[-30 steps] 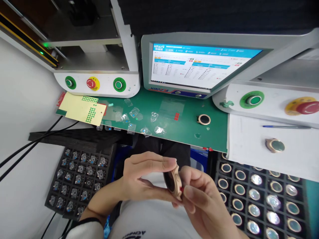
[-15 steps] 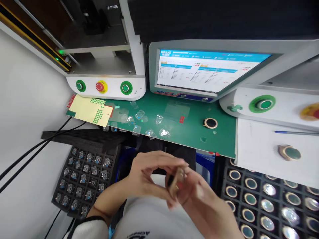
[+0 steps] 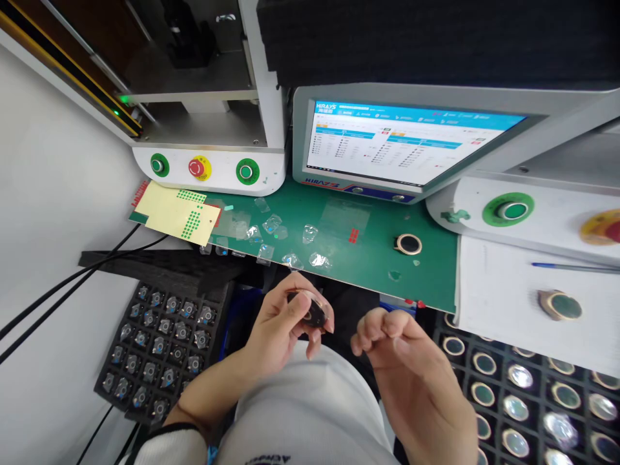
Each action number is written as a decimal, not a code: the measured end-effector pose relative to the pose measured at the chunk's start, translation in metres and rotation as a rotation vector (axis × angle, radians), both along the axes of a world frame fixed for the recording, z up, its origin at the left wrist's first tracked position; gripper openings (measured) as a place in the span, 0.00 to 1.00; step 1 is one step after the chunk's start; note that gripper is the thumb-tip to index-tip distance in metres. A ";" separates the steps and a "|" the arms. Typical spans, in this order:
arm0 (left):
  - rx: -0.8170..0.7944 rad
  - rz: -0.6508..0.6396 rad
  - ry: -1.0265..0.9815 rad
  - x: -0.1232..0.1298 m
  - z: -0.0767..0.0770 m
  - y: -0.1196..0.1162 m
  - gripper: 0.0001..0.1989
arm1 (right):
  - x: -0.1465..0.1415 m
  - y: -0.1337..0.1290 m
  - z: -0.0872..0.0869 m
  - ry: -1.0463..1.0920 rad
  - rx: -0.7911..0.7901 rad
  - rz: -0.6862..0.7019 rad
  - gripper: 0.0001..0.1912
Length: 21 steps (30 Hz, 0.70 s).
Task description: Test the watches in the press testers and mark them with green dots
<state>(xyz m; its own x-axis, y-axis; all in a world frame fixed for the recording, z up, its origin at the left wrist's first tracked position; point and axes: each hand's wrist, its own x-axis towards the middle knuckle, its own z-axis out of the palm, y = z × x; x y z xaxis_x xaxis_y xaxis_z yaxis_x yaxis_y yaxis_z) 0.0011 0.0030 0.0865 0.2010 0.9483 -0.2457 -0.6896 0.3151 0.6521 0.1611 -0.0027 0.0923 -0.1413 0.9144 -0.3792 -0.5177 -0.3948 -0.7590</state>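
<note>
My left hand point(image 3: 285, 323) is closed around a round watch case point(image 3: 314, 314), its thumb pressed on the dark face turned up toward me. Part of the gold-coloured rim shows between the fingers. To the right, apart from the watch case, my right hand point(image 3: 402, 355) has its fingers curled in with the thumb against them. Whatever may be inside that grip is hidden. Another watch case point(image 3: 408, 244) lies on the green mat point(image 3: 372, 271) ahead, and a further watch case point(image 3: 560, 305) rests on white paper point(image 3: 504, 290) at the right.
Black foam trays stand on both sides: the left tray point(image 3: 162, 323) holds small wrapped parts, the right tray point(image 3: 501, 358) watch cases. Clear film pieces point(image 3: 272, 223) and yellow sticker sheets point(image 3: 177, 212) lie on the mat. Behind are a monitor point(image 3: 372, 145) and machine buttons point(image 3: 246, 172).
My hands were together at the watch case. Now my right hand has come away to the right, while my left hand keeps the watch case, its face tipped upward.
</note>
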 end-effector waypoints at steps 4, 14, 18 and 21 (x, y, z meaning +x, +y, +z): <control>0.066 0.005 0.079 0.005 0.001 -0.004 0.12 | -0.005 -0.001 0.000 -0.109 0.123 -0.054 0.06; 0.455 0.000 0.615 0.009 0.011 -0.015 0.11 | -0.032 -0.004 0.014 -0.050 0.191 0.129 0.13; 0.631 -0.091 0.886 0.003 0.015 -0.012 0.10 | -0.037 -0.003 0.013 -0.023 0.177 0.112 0.11; 0.716 -0.048 0.979 0.004 0.012 -0.012 0.11 | -0.041 -0.004 0.012 -0.024 0.138 0.044 0.11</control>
<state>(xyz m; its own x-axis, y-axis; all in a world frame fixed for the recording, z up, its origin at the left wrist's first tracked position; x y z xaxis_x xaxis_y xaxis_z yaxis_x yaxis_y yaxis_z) 0.0052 -0.0091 0.0989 0.2623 0.9284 0.2630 0.1952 -0.3180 0.9278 0.1202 -0.0071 0.1046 -0.1743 0.9512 -0.2545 -0.4833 -0.3078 -0.8196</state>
